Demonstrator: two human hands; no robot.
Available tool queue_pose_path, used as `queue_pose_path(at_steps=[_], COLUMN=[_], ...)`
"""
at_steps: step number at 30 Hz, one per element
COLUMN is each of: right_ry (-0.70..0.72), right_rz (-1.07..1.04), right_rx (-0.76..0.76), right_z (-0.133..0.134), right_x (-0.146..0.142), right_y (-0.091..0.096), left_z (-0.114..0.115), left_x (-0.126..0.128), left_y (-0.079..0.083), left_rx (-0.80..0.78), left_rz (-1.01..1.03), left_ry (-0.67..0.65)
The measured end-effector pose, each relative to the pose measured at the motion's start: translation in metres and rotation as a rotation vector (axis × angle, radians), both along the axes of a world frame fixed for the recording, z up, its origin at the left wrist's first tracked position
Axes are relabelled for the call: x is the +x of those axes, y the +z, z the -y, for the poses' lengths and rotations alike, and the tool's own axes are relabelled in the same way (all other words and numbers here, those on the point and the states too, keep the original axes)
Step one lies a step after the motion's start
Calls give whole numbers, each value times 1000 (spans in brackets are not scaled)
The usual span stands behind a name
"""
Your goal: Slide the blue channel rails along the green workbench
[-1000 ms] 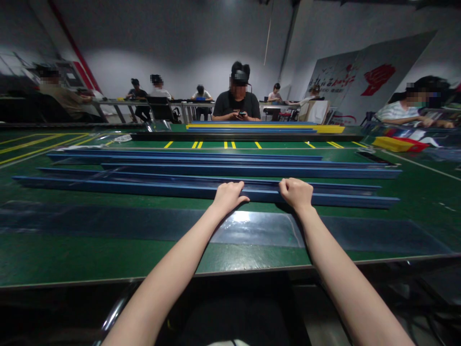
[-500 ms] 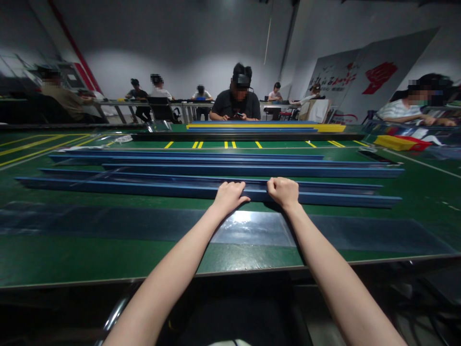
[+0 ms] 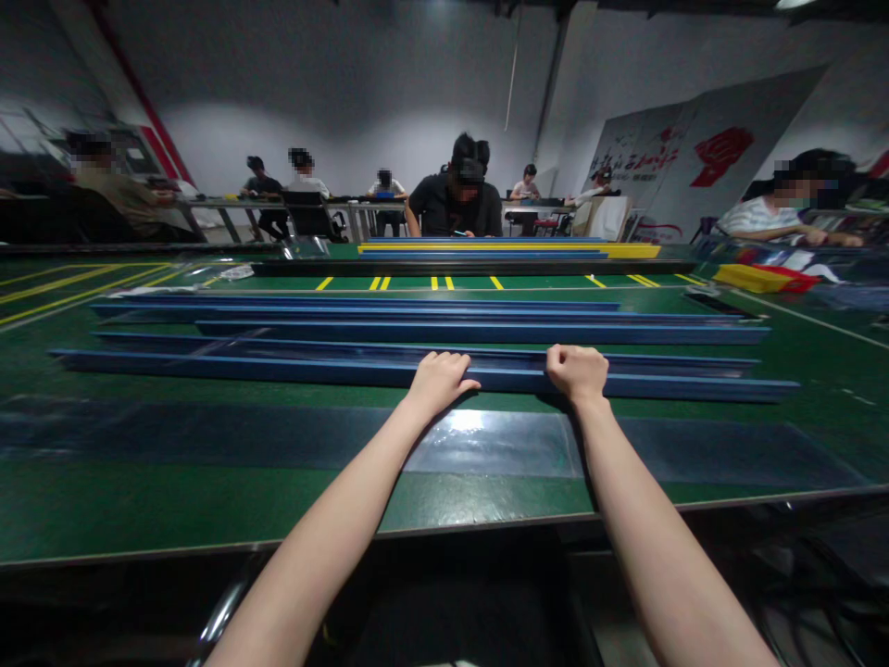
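A long blue U-shaped channel (image 3: pixel 514 380) lies across the green table before me. My left hand (image 3: pixel 439 378) is closed over its near wall, with the fingers on top and the thumb along the front side. Further right, my right hand (image 3: pixel 580 372) is curled in a fist around the same wall; its fingertips are hidden inside the channel. A clear plastic strip (image 3: pixel 500 443) lies flat on the table beneath my forearms, between the channel and the front edge.
More blue channels (image 3: pixel 472 332) lie parallel just beyond. Farther off are a black bar (image 3: pixel 472 269) and a yellow strip (image 3: pixel 632 251). A phone (image 3: pixel 719 304) and a yellow tray (image 3: pixel 743 278) lie to the right. A person (image 3: pixel 455 199) sits opposite; several others sit behind.
The blue channel has slid to the right. My right hand has moved right with it, while my left hand has stayed in nearly the same place.
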State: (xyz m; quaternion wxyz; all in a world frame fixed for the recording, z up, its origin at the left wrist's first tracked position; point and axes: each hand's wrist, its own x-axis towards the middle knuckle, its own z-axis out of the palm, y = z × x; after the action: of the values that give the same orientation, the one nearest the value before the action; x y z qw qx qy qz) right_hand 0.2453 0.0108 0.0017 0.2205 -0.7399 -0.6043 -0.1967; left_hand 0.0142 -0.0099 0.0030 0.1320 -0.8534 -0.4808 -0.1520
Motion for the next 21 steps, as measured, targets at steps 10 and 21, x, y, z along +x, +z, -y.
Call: queue_pose_path(at_steps=[10, 21], right_ry=[-42, 121], right_rz=[-32, 57], right_rx=[45, 185], right_z=[0, -1], right_x=[16, -4], right_y=[-3, -9], left_z=[1, 1], left_x=[2, 2], left_y=[-1, -1], left_rx=[1, -11], left_rz=[16, 31], left_ry=[19, 37])
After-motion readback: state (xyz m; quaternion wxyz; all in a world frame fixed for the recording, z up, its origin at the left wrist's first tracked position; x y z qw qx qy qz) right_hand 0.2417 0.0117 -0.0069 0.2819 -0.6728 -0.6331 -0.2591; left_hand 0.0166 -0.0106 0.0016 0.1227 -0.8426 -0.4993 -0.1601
